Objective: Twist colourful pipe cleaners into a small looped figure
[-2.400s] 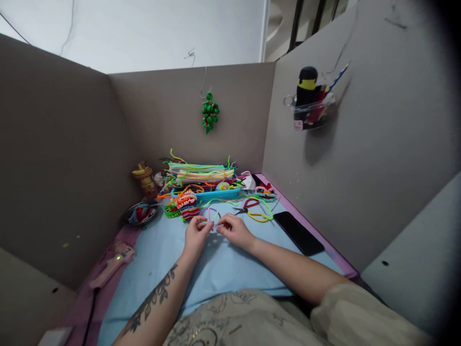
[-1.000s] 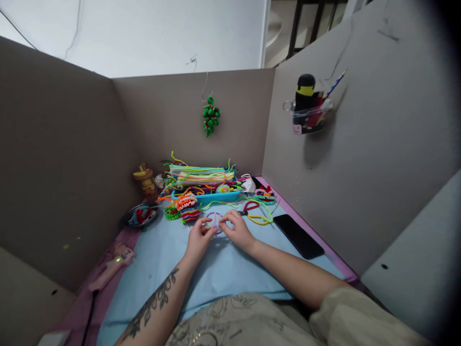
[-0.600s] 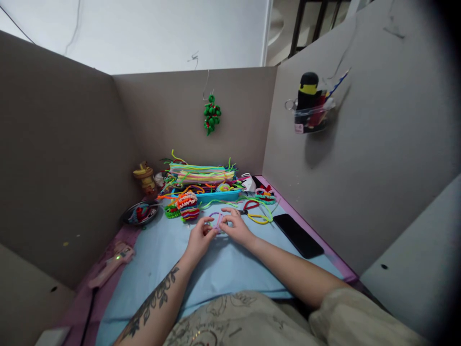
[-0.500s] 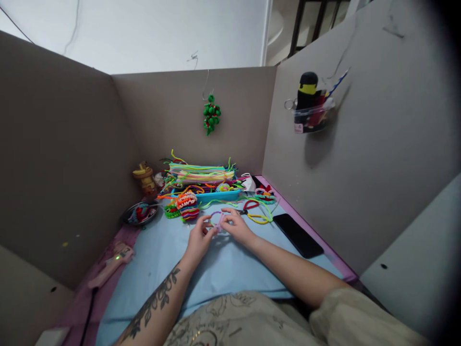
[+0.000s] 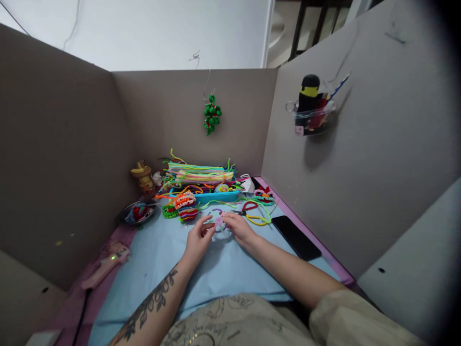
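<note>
A small purple and pink ring (image 5: pixel 219 221), apparently of bent pipe cleaners with a pink piece across its middle, is held up over the blue cloth. My left hand (image 5: pixel 199 235) has its thumb and fingers closed on the ring's left edge. On the other side, my right hand (image 5: pixel 239 228) pinches it between thumb and fingers. Just past the right fingers lie scissors (image 5: pixel 249 207) with red and yellow handles. Striped and orange pipe-cleaner pieces (image 5: pixel 186 206) rest on the cloth beyond my left hand.
A blue tray (image 5: pixel 216 197) heaped with colourful pipe cleaners (image 5: pixel 201 174) stands at the back. A black phone (image 5: pixel 296 237) lies right; a dark bowl (image 5: pixel 137 213) and pink glue gun (image 5: pixel 106 266) with its cord lie left. Grey partitions (image 5: pixel 173 115) enclose three sides, with a clear holder (image 5: pixel 314 120) on the right.
The ring has turned so its pink middle faces me more. My right fingers have shifted slightly to the right and lower on its edge; my left hand stays nearly in place.
</note>
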{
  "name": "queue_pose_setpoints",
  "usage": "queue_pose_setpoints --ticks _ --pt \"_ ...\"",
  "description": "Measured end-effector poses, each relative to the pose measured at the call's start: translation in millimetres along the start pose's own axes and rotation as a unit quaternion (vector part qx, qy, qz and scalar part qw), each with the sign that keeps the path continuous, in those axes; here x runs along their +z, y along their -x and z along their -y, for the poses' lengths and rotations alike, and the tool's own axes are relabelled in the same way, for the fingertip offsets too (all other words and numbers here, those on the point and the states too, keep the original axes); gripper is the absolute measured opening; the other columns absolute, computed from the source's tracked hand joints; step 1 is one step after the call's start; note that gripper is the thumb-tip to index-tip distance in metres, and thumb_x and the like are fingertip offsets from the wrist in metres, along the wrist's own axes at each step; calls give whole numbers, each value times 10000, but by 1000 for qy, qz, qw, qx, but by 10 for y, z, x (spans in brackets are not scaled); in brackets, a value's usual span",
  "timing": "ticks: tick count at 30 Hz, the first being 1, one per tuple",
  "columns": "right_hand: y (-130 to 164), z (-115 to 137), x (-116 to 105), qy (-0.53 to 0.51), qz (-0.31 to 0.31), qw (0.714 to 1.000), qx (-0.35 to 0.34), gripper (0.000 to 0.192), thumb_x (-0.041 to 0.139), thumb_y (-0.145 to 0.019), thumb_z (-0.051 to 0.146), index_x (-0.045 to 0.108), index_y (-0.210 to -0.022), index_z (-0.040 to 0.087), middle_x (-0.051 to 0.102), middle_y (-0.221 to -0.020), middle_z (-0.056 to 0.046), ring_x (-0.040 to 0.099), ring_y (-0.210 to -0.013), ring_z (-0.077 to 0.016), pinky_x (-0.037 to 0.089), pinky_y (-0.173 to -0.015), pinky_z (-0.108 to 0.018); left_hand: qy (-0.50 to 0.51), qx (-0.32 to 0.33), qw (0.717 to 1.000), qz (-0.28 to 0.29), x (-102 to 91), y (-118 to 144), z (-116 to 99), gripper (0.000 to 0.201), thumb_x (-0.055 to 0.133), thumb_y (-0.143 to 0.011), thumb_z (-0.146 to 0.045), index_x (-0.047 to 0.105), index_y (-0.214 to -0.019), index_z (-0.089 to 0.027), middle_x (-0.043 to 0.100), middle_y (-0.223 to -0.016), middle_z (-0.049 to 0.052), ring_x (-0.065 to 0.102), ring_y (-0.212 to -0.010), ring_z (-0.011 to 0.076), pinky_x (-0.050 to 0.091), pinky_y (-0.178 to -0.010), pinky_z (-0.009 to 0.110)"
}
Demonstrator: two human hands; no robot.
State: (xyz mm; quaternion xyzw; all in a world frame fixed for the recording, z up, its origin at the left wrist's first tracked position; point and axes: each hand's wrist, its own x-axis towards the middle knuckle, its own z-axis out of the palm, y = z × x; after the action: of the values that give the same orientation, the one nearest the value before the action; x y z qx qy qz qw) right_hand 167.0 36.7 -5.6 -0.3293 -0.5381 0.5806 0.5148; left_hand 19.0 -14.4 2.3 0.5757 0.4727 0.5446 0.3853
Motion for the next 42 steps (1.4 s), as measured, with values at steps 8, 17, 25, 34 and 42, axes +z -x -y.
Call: queue_pose_setpoints --ticks 8,17,25,34,42 --pt "19 104 196 15 -11 998 61 210 620 -653 367 542 -633 173 530 -632 27 439 -570 -99 316 -540 -221 37 -13 998 -46 -72 -46 36 344 624 -687 -351 602 -957 -139 655 -756 51 565 -599 127 397 -459 195" --pt "52 -62 180 26 -94 994 -45 220 666 -624 359 572 -706 177 584 -755 -20 528 -723 -157 403 -693 -281 55 -33 995 -72 -87 -64 69 325 654 -658 -360 578 -893 -148 628 -649 11 533 -513 101 363 -440 186" --pt "48 -82 161 17 -89 995 -51 237 683 -613 386 590 -688 181 592 -953 -60 540 -932 -212 396 -838 -350 48 -27 996 -69 -67 -64 31 298 665 -644 -345 573 -852 -151 632 -690 23 594 -630 138 441 -548 218" --pt "125 -67 163 160 -54 981 -97 191 690 -642 353 634 -742 201 473 -1157 -78 446 -1118 -235 385 -876 -374 30 4 996 -80 -65 -43 51 304 643 -678 -328 572 -921 -159 661 -752 36 621 -697 156 469 -635 247" --pt "172 69 167 267 -104 942 -174 68 680 -656 245 630 -667 200 474 -1126 -64 445 -1100 -218 302 -971 -377 28 -13 996 -82 -64 -39 35 328 641 -685 -319 545 -953 -156 666 -745 36 624 -702 157 458 -636 247"
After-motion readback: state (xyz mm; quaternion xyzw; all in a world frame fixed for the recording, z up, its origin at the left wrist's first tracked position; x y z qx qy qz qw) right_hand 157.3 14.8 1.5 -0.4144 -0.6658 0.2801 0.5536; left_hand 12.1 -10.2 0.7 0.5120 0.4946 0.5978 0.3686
